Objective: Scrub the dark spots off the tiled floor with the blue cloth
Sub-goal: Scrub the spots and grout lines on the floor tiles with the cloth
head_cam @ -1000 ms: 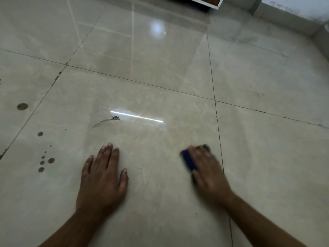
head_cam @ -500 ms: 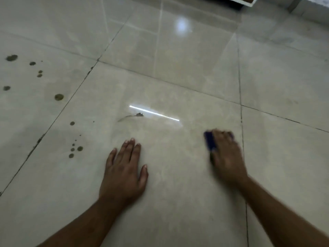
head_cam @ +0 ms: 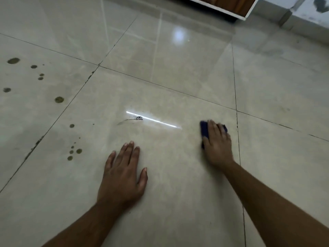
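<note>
Since the earlier frame, little is changed: blue cloth [head_cam: 204, 130] is kept pressed to the tiled floor [head_cam: 178, 175] under the right hand [head_cam: 218, 141], fingers flat, while left hand [head_cam: 122, 173] is spread for support, dark spots [head_cam: 73, 152] untouched.
</note>
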